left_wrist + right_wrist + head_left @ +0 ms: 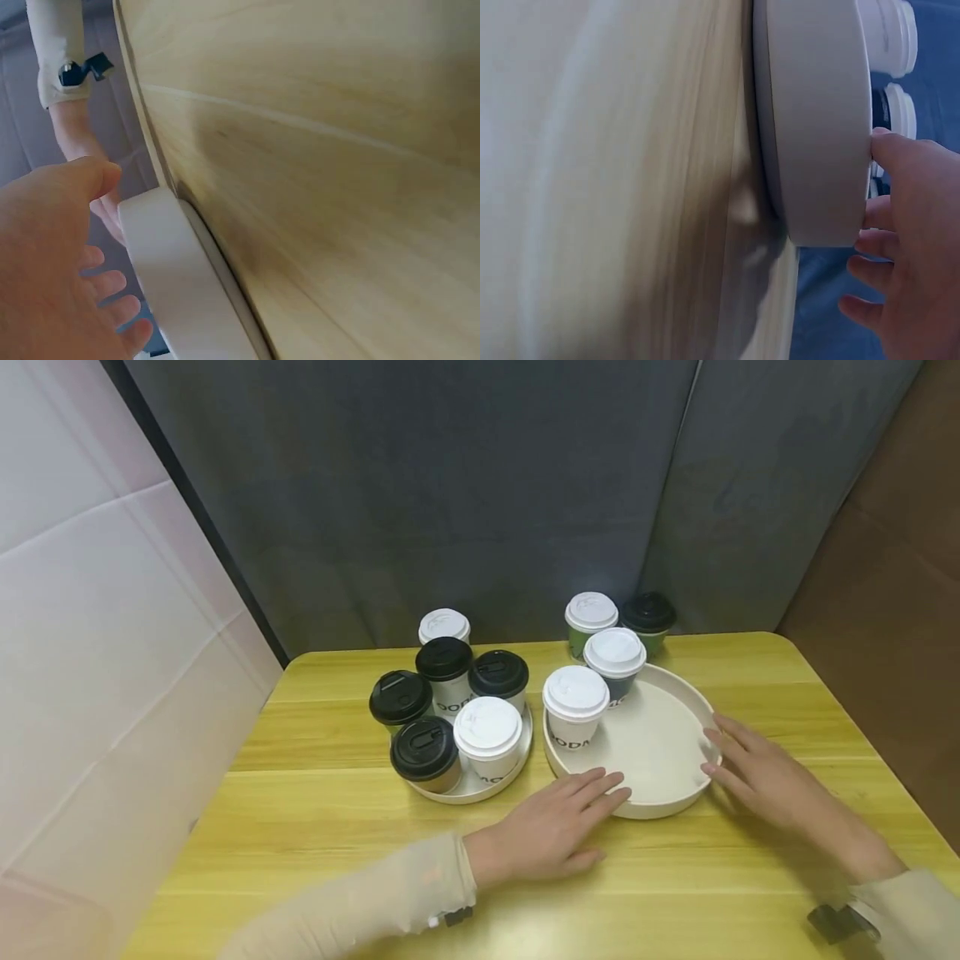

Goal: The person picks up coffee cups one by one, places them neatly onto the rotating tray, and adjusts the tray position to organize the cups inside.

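A round cream tray (671, 747) lies on the table with two white-lidded paper cups on its left side: a white cup (573, 727) and a dark cup (621, 685). My left hand (551, 827) hovers at the tray's front-left rim, fingers extended and palm down. In the left wrist view, that hand (52, 262) has its fingers spread beside the tray's pale side wall (184, 285). At the right rim is my right hand (772, 781), fingers loosely bent. The right wrist view shows its thumb (892, 150) right at the rim.
Left of it, a smaller round tray (480, 793) carries several cups with black or white lids. Behind the larger tray stand a white-lidded green cup (577, 642) and a black-lidded cup (651, 643). A dark grey partition (450, 485) borders the table's back.
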`<act>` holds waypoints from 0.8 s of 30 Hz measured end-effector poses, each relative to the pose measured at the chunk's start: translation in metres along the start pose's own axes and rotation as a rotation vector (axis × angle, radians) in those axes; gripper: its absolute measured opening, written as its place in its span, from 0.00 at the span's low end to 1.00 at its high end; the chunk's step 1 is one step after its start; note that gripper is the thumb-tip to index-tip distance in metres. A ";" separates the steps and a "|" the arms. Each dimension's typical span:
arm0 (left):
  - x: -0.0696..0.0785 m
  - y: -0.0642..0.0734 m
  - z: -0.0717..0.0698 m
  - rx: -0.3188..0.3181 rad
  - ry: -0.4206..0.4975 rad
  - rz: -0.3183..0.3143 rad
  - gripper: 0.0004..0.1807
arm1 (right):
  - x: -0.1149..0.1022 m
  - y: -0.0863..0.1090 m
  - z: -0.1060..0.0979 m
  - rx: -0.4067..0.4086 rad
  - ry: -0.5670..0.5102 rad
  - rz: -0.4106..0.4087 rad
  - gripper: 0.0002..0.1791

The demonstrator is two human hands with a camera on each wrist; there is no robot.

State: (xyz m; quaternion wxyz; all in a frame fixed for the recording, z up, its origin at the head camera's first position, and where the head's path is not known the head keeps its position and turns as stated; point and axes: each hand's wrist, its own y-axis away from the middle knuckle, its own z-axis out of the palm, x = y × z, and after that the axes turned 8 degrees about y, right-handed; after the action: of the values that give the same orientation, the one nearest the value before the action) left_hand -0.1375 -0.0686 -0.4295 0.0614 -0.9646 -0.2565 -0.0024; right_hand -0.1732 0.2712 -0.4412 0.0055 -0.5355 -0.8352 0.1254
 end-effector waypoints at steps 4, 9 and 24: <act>-0.002 0.004 0.004 0.003 0.024 -0.015 0.44 | -0.007 0.010 0.002 0.024 0.026 -0.011 0.32; -0.006 0.007 0.006 0.027 0.052 -0.048 0.45 | -0.019 0.021 0.006 0.033 0.063 -0.029 0.35; -0.014 0.017 0.001 0.056 0.038 -0.103 0.45 | -0.069 0.043 0.007 -0.029 0.157 0.016 0.45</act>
State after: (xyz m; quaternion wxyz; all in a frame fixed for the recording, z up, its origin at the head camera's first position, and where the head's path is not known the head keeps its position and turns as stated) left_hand -0.1409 -0.0897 -0.4325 0.0929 -0.9478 -0.3047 -0.0170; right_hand -0.1059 0.2247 -0.4487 0.0622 -0.5505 -0.8295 0.0708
